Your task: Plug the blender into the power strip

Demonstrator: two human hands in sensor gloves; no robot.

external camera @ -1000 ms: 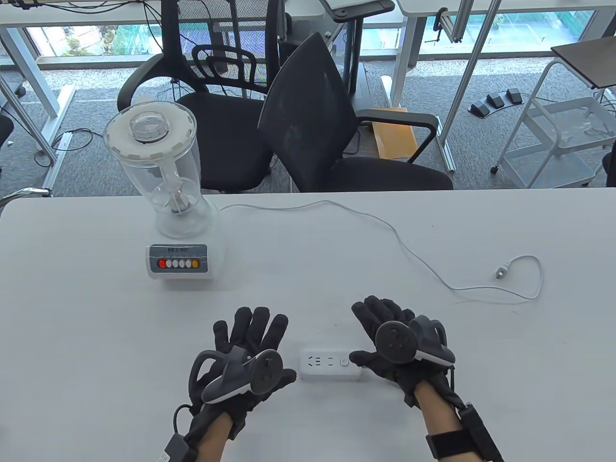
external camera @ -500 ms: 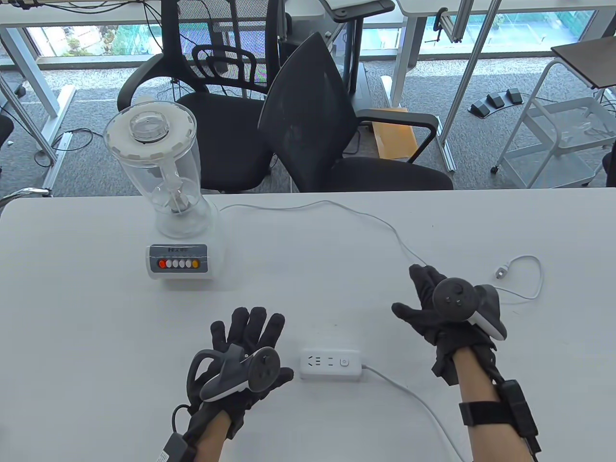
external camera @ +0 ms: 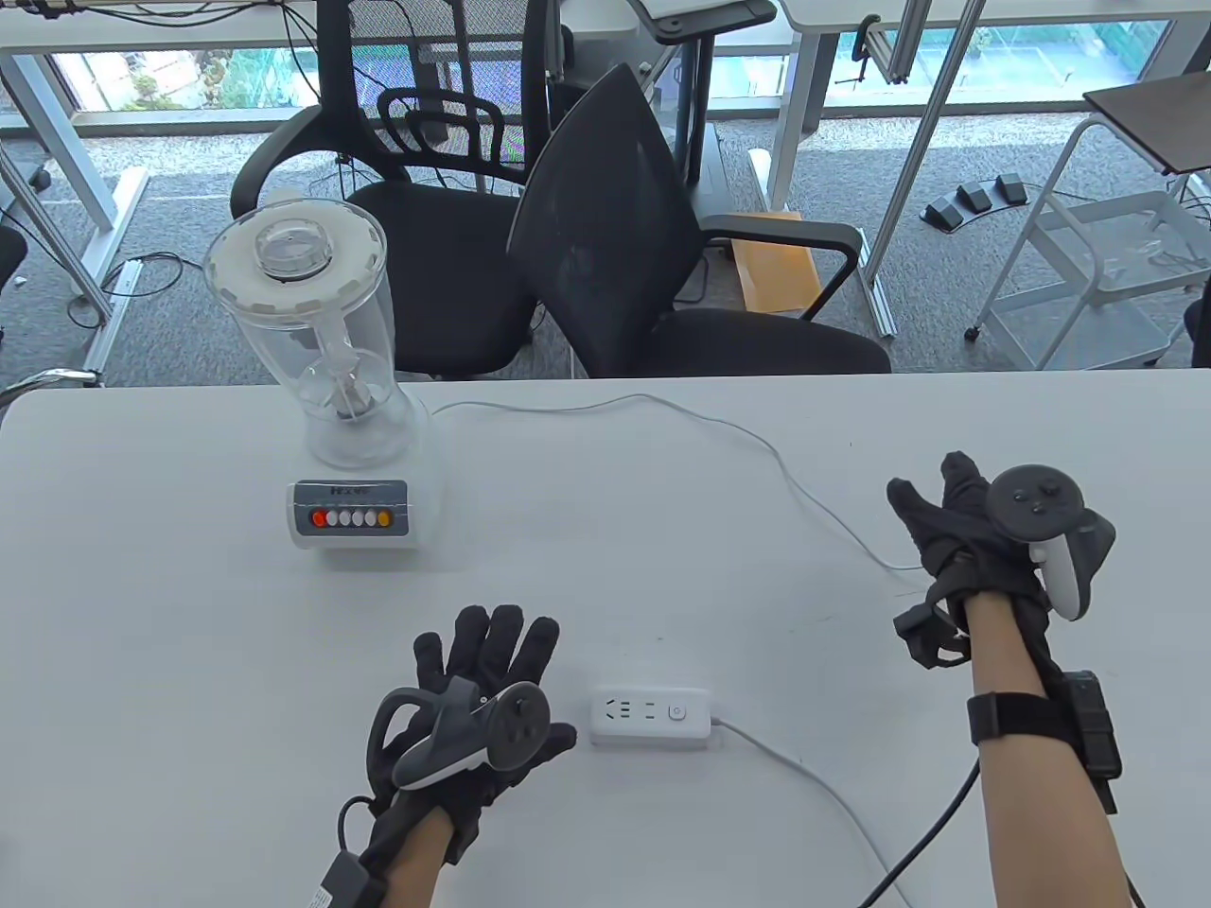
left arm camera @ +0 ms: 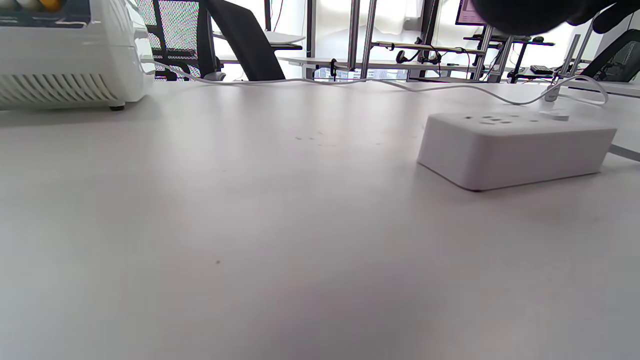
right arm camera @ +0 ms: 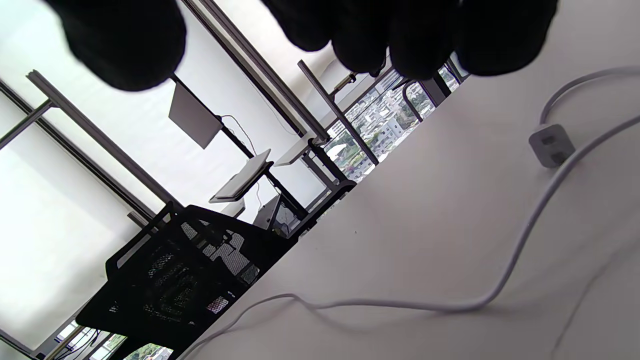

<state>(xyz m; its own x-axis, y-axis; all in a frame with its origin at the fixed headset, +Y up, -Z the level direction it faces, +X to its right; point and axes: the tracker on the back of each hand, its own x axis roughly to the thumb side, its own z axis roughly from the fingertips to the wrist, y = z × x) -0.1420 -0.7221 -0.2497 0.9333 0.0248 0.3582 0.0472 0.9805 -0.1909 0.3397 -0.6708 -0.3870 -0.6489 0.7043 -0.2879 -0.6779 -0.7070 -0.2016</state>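
Observation:
The blender (external camera: 341,397), a clear jar on a white base, stands at the table's left; its base also shows in the left wrist view (left arm camera: 70,55). Its white cord (external camera: 662,407) runs right across the table. The plug is hidden under my right hand (external camera: 946,515) in the table view; in the right wrist view the plug (right arm camera: 551,145) lies free on the table, below my spread fingers (right arm camera: 420,35). The white power strip (external camera: 651,716) lies near the front edge and also shows in the left wrist view (left arm camera: 515,147). My left hand (external camera: 487,662) rests flat and open just left of it.
The power strip's own cord (external camera: 814,785) trails off to the front right. Two black office chairs (external camera: 615,236) stand behind the table's far edge. A white cart (external camera: 1088,274) stands on the floor at the back right.
My right hand has left the power strip and moved right and away, over the spot where the plug lies. My left hand has stayed flat in place.

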